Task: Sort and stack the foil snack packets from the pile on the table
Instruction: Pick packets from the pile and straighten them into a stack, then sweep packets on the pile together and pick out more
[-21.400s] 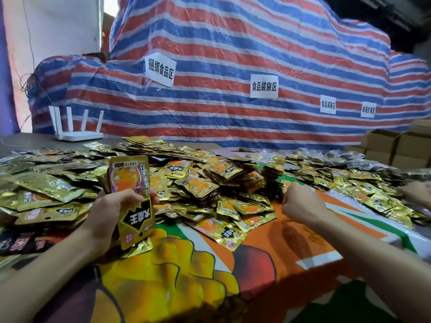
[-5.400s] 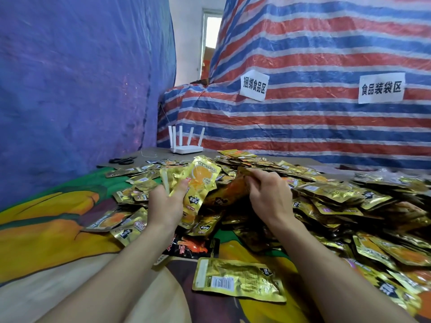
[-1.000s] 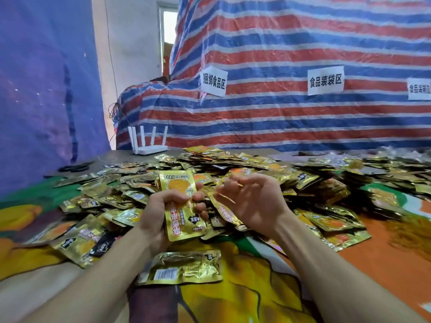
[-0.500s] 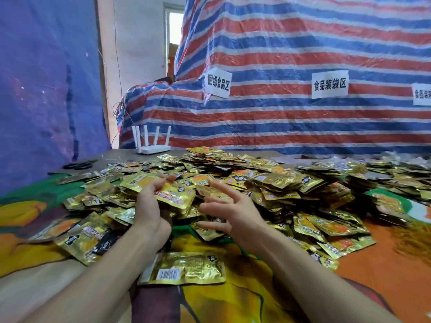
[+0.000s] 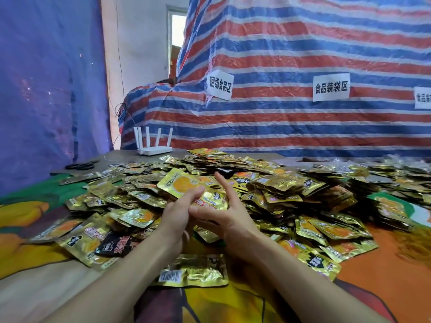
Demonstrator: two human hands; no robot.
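Head view looks down over two bare forearms to the middle of the tabletop. There the left hand [image 5: 178, 212] grips a gold foil packet [image 5: 184, 185] with an orange picture on its face. The thumb presses across the top and the fingers curl beneath, holding the packet tilted just above the pile [image 5: 291, 190]. The right hand [image 5: 225, 215] is just beside it, spread wide with its fingers straight and the forefinger raised. Its thumb lies against the left hand and its fingers flank the packet's right end, but whether they touch the foil cannot be told. The pile of gold packets spreads from near the left edge of the tabletop to the right edge. A lone packet [image 5: 193, 271] lies flat, barcode side up, near the front edge between the forearms. A black packet [image 5: 116, 244] lies on the pile's near left fringe. A white router [image 5: 152, 146] stands at the far left corner, with dark scissors [image 5: 80, 166] near it along the left edge. A printed cloth [image 5: 384, 280] covers the tabletop. Behind the far edge hangs a striped tarp [image 5: 303, 54] bearing white paper signs [image 5: 331, 87].
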